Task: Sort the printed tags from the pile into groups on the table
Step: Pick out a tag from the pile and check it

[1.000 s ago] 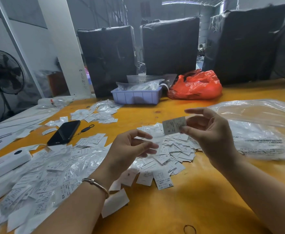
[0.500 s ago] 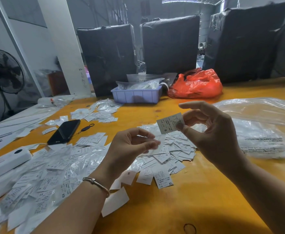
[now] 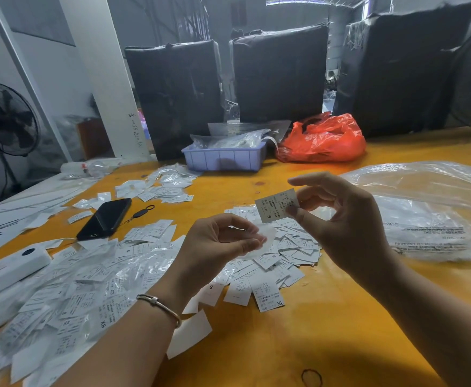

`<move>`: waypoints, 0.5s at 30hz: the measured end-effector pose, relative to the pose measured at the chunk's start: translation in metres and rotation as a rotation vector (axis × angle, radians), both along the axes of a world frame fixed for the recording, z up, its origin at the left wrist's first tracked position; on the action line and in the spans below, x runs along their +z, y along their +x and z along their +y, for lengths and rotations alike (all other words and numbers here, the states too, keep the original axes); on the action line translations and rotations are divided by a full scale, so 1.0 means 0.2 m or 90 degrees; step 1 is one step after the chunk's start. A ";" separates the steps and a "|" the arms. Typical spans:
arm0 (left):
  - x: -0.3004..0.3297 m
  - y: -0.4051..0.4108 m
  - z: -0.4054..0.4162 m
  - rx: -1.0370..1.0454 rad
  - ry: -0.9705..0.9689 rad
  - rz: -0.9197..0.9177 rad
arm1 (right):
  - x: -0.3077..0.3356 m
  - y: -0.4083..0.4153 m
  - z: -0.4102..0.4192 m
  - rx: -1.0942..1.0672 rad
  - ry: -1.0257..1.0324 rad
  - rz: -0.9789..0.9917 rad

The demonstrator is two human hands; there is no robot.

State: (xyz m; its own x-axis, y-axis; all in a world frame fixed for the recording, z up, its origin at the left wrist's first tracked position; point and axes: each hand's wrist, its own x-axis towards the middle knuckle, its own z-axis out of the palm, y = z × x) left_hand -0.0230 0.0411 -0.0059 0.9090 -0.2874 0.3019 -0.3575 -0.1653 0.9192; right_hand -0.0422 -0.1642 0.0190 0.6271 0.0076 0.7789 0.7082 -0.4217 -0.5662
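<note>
My right hand [image 3: 348, 224] pinches a small printed tag [image 3: 277, 205] marked "S" between thumb and fingers, above the table [image 3: 298, 331]. My left hand [image 3: 217, 244] is just left of it, fingers curled, pinching a small translucent sleeve [image 3: 265, 237] at the fingertips. Under both hands lies a loose pile of printed tags [image 3: 290, 255]; one at its front edge reads "XL" [image 3: 269, 296]. A wide spread of tags in clear sleeves [image 3: 75, 291] covers the table to the left. Smaller groups of tags lie further back [image 3: 170, 185] and beside the phone [image 3: 150, 233].
A black phone [image 3: 105, 217] and a white device [image 3: 8, 268] lie at the left. A lilac tray [image 3: 223, 159] and a red plastic bag [image 3: 323, 141] stand at the back. A big clear plastic bag [image 3: 429, 213] lies at the right. Black wrapped bundles [image 3: 279, 74] line the far edge.
My right hand has carried the "S" tag a little left and tilted it toward me. The translucent sleeve now shows at my left hand's fingertips.
</note>
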 end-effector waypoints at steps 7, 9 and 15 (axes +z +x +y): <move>0.00 -0.01 0.00 -0.003 -0.008 -0.003 | -0.01 0.01 0.00 0.007 -0.031 0.020; 0.00 -0.01 0.00 -0.005 -0.002 -0.002 | -0.01 0.01 -0.01 0.013 -0.037 0.028; 0.00 -0.01 0.00 -0.020 0.010 0.009 | 0.00 0.03 -0.03 0.035 -0.074 0.066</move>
State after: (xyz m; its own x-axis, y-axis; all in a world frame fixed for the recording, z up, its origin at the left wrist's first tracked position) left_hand -0.0253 0.0413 -0.0050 0.9034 -0.3210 0.2845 -0.3502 -0.1692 0.9213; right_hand -0.0363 -0.1705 0.0182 0.7004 0.1312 0.7016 0.6724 -0.4508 -0.5871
